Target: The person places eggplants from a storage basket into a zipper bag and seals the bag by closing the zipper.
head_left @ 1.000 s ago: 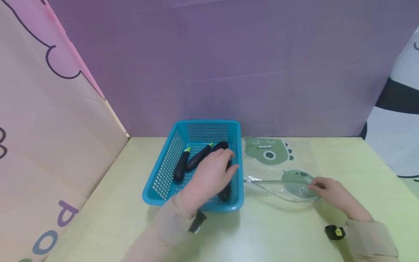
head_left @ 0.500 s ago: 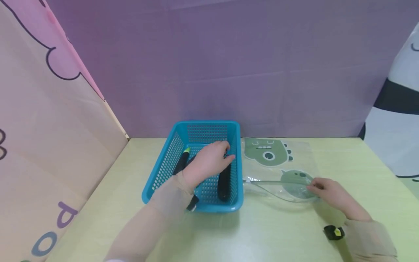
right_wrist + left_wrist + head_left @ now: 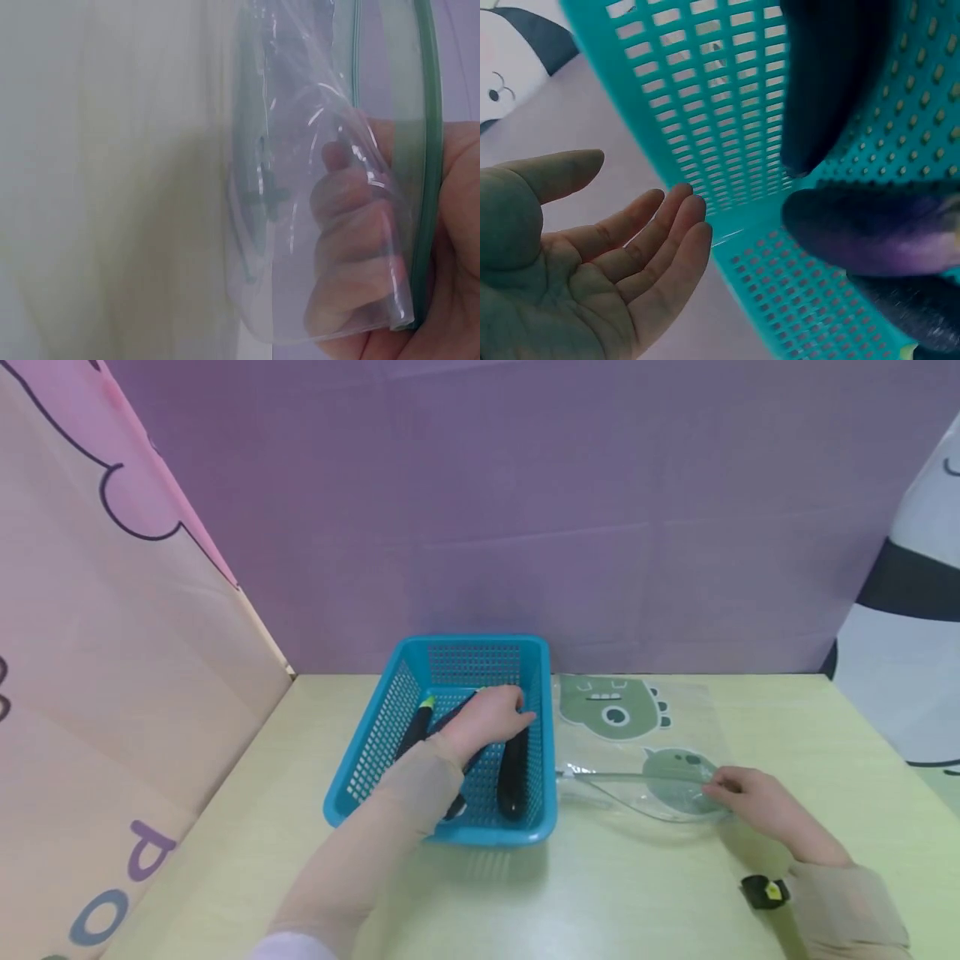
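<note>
My left hand hovers over the blue basket, its fingers loosely bent with nothing in them. In the left wrist view the palm faces the camera, thumb apart, and the fingertips overlap the basket's rim. Several dark eggplants lie in the basket: one eggplant along the right wall, another with a green tip on the left, and a purple one near the middle. My forearm partly hides them. On the right, my right hand pinches the open edge of a clear zip bag printed with green dinosaurs.
The basket and bag lie side by side on a pale wooden table, near its back edge. A purple cloth hangs behind it, and a printed cloth stands along the left.
My left hand has shifted slightly left and farther back over the basket, uncovering more of the right-hand eggplant. My right hand keeps its place on the bag.
</note>
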Tool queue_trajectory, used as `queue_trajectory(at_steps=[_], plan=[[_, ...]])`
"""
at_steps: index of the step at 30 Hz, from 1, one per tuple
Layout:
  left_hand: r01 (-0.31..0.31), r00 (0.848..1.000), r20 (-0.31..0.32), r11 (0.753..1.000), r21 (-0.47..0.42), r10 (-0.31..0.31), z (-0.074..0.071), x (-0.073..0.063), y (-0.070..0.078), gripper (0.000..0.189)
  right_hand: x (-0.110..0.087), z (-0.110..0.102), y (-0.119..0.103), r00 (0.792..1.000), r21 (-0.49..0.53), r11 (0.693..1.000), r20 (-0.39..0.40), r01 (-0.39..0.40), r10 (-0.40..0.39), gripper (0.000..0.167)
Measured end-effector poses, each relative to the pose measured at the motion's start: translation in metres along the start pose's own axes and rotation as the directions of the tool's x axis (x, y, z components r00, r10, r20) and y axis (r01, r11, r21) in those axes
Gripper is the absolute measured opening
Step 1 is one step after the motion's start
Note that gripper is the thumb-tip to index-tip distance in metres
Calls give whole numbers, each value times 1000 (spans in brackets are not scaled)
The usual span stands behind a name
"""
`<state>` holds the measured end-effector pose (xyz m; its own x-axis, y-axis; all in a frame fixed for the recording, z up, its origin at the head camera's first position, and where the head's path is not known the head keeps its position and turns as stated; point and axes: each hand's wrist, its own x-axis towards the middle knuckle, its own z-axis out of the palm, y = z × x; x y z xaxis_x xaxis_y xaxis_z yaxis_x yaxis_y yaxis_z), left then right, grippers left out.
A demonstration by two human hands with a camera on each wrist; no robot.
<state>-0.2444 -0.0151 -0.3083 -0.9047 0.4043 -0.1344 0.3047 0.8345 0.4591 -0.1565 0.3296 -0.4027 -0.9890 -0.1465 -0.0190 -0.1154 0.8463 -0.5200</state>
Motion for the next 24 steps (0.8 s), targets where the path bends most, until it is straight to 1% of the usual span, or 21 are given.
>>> queue_trajectory(at_steps=[5,9,15,19,21,24], plan=[[14,1000,12,1000,-1,-14,12,11,-7,38,0,-1,0,1000,6,1000,2,1,-1,17],[15,999,32,1000,-15,-15,19,16,-12,46,0,-2,1,1000,3,1000,3,-1,1,17],[-1,1000,10,999,-44,2,24,17,-18,42,1,-2,1,1000,7,1000,7,-3,3,17],[16,999,30,997,-72,-14,26,18,-22,39,0,-1,1,1000,3,1000,5,1,-1,17],[28,999,39,997,-65,-25,27,18,-24,35,0,-1,1,1000,4,1000,4,1,-1,17],[44,998,51,999,-29,-43,29,18,-26,27,-1,-1,0,1000,8,1000,3,0,0,17]])
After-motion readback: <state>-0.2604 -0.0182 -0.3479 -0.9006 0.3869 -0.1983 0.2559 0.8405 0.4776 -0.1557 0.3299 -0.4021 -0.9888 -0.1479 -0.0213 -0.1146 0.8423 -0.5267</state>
